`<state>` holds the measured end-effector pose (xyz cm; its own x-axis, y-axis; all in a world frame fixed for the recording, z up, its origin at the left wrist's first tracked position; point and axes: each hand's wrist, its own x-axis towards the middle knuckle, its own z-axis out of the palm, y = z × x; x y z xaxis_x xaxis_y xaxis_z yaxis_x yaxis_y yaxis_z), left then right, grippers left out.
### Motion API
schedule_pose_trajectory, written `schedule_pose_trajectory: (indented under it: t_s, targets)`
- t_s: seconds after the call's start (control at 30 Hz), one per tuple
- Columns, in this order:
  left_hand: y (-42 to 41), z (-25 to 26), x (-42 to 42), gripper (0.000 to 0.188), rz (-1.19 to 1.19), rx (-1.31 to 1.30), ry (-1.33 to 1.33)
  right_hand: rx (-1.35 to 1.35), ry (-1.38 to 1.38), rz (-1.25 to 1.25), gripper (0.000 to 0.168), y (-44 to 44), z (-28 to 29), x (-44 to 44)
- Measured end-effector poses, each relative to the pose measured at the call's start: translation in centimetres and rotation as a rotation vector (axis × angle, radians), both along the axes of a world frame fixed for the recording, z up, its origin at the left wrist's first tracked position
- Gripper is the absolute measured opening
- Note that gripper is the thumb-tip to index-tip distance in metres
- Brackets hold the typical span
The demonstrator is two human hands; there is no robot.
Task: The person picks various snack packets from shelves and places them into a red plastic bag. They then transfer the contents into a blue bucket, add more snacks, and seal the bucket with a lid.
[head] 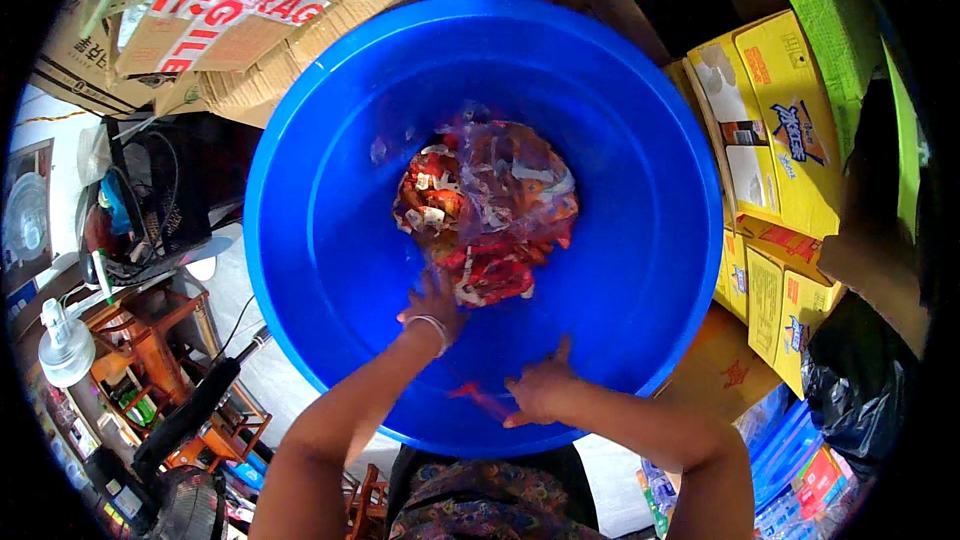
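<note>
A large round blue plastic tub (480, 22) stands before me. At its bottom lies a pile of red and orange items (495, 270), partly under crumpled clear plastic film (517, 172). My left hand (435, 309), with a pale band at the wrist, reaches into the tub, fingers spread at the pile's lower left edge; whether the fingertips touch it is unclear. My right hand (544, 388) is over the near right part of the tub, index finger extended. A small blurred red thing (480, 396) is beside its thumb; I cannot tell whether the hand holds it.
Cardboard boxes with red-and-white tape (225, 7) crowd the upper left. Yellow printed cartons (787, 120) are stacked at the right, above a black plastic bag (855, 382). Wooden chairs (150, 345) and a fan (191, 502) stand at the lower left.
</note>
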<state>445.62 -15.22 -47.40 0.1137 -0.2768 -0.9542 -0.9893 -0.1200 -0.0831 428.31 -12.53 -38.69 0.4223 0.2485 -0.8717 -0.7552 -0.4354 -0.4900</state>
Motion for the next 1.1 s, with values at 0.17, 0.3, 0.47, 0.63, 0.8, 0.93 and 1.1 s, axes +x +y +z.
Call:
schedule_pose_trajectory:
  t_s: [0.17,0.3,0.47,0.63,0.8,0.93,1.1]
  targets:
    - [-3.6,3.3,5.9,0.077,-0.103,-0.208,0.054,-0.049,-0.197,-0.218,0.075,-1.3,2.9,4.0]
    - [-8.3,4.6,7.2,0.071,-0.067,-0.199,0.011,-0.113,-0.311,-0.472,0.062,1.5,-1.8,9.9]
    - [-5.0,-6.4,13.7,0.06,-0.618,-0.062,-0.304,-0.153,-0.196,-0.677,0.049,2.7,-10.2,15.7]
    - [-5.2,-4.0,11.6,0.052,-0.942,0.138,-0.241,-0.409,-0.422,-1.134,0.054,-0.3,-11.8,12.3]
    - [-3.3,-8.8,13.1,0.048,-0.695,0.141,-0.086,-1.282,-0.13,-0.729,0.089,-11.8,-14.4,7.0]
    - [-6.6,-9.4,10.9,0.042,-0.61,0.429,0.144,-0.919,0.14,-0.994,0.082,-15.9,-23.0,4.5]
    - [-11.6,-10.2,7.4,0.052,0.142,-0.032,0.67,-0.846,0.019,-0.99,0.042,-12.9,-30.1,-2.2]
